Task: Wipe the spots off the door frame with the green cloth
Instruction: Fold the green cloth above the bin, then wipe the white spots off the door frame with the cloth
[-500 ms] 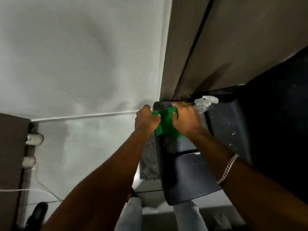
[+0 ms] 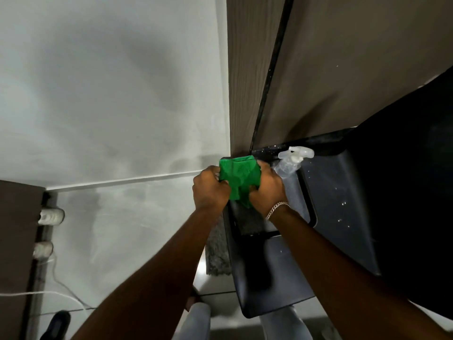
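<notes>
Both hands, left hand (image 2: pixel 211 190) and right hand (image 2: pixel 267 188), grip the soft, light green cloth (image 2: pixel 239 179) with closed fingers; bunched folds offer the best hold.

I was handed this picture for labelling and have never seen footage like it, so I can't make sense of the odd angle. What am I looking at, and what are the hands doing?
There is no machine here. The camera sits on a person's head and looks forward and down, so you see their own arms reaching away from you. The left hand and right hand together grip a bunched green cloth. Above it rises the brown wooden door frame, beside a pale wall. Below the hands is a dark chair, and a clear spray bottle shows just right of the cloth. The right wrist wears a chain bracelet.
</notes>
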